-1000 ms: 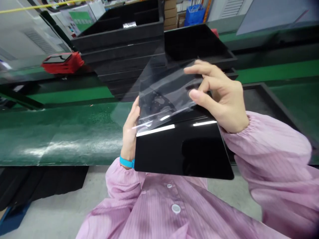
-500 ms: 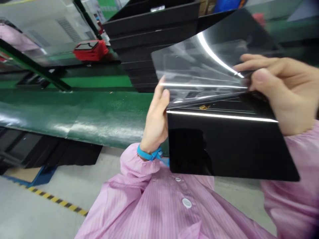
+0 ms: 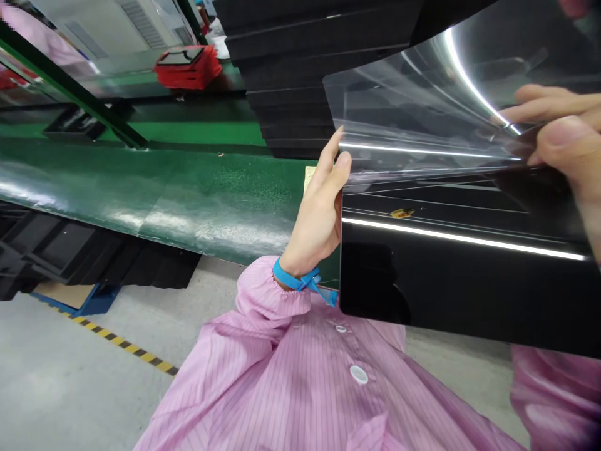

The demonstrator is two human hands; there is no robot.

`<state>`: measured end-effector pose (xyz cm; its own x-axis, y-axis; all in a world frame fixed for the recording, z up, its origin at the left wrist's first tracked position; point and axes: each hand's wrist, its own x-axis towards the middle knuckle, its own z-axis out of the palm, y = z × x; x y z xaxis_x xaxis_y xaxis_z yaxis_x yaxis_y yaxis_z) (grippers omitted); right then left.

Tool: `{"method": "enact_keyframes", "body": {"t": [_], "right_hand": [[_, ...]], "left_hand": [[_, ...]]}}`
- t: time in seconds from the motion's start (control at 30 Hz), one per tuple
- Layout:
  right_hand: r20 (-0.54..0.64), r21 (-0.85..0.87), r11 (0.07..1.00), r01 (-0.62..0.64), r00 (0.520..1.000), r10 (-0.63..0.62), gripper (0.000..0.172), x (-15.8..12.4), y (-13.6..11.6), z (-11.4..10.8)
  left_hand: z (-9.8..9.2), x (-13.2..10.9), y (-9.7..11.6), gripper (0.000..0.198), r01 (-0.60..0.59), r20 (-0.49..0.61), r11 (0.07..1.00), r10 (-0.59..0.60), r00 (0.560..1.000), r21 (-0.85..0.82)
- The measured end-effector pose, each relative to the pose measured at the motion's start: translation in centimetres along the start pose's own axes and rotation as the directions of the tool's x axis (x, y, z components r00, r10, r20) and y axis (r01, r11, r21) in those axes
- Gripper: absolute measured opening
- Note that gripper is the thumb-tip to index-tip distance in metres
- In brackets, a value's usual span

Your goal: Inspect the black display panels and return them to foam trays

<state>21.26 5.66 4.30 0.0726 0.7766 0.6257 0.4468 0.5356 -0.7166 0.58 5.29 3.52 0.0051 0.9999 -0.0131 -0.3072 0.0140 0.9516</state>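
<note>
A glossy black panel (image 3: 451, 288) is held up in front of my chest, its right end cut off by the frame. My left hand (image 3: 323, 200), with a blue band at the wrist, grips the panel's left edge, thumb and finger at the upper left corner. Above the panel a clear film (image 3: 404, 113) is lifted and curved, its lower part close along the panel's upper side. My right hand (image 3: 558, 131) pinches the film at the right. A small yellow tab (image 3: 402, 213) shows on the panel's upper part.
Behind the panel rises a stack of black trays (image 3: 300, 88) on the green bench (image 3: 220, 200). Red holders (image 3: 188, 67) stand farther back, near a green post (image 3: 70, 88). More black trays (image 3: 61, 244) lie at the lower left. Part of a person in pink shows at the upper left.
The panel, film and both my hands have shifted right in view and look closer. My right hand is now partly past the right edge. The background has moved up and slightly right.
</note>
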Motion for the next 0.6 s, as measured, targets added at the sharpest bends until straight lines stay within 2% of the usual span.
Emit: {"method": "enact_keyframes", "body": {"t": [0.1,0.2,0.27,0.3,0.33,0.37,0.4,0.43,0.5,0.57,0.6], "right_hand": [[0.03,0.071,0.996,0.051,0.998,-0.053,0.024,-0.1,0.4,0.1],[0.084,0.117,0.984,0.131,0.986,-0.141,0.046,0.3,1.6,-0.2],[0.025,0.108,0.978,0.176,0.983,-0.18,0.058,1.0,2.3,-0.7],[-0.023,0.023,0.984,0.178,0.984,-0.177,0.06,1.4,2.5,-0.9],[-0.055,-0.125,0.981,0.147,0.986,-0.155,0.057,1.8,2.5,-1.1],[-0.064,-0.322,0.941,0.102,0.99,-0.128,0.049,2.2,2.3,-1.3],[-0.052,-0.541,0.839,0.063,0.993,-0.108,0.04,2.6,2.0,-1.4],[-0.016,-0.72,0.691,0.067,0.993,-0.113,0.034,2.9,1.5,-1.4],[0.104,-0.904,0.379,0.197,0.962,-0.251,0.035,3.2,0.3,-1.4],[0.288,-0.918,0.119,0.378,0.843,-0.454,0.039,3.1,-1.2,-1.2],[0.368,-0.888,0.053,0.457,0.774,-0.515,0.039,2.8,-2.1,-1.0]], "left_hand": [[-0.5,0.1,-0.6,0.038,-0.068,0.051,0.996,0.071,0.996,-0.054],[-1.5,0.1,-1.4,0.035,-0.137,0.097,0.988,0.143,0.985,-0.063],[-2.2,-0.3,-2.1,0.036,-0.178,0.108,0.984,0.18,0.978,-0.027],[-2.5,-0.6,-2.4,0.037,-0.194,0.11,0.981,0.194,0.975,-0.01],[-2.7,-1.0,-2.8,0.038,-0.201,0.109,0.98,0.199,0.974,0.003],[-2.9,-1.5,-3.1,0.039,-0.197,0.11,0.98,0.194,0.975,0.015],[-3.1,-1.9,-3.4,0.04,-0.191,0.1,0.981,0.187,0.977,0.031],[-3.2,-2.3,-3.8,0.041,-0.185,0.079,0.981,0.18,0.98,0.054],[-3.5,-3.1,-4.3,0.042,-0.173,0.018,0.979,0.172,0.985,0.105],[-3.7,-3.4,-4.7,0.044,-0.173,-0.042,0.976,0.18,0.983,0.132],[-3.8,-3.6,-4.9,0.044,-0.172,-0.064,0.976,0.181,0.981,0.133]]}}
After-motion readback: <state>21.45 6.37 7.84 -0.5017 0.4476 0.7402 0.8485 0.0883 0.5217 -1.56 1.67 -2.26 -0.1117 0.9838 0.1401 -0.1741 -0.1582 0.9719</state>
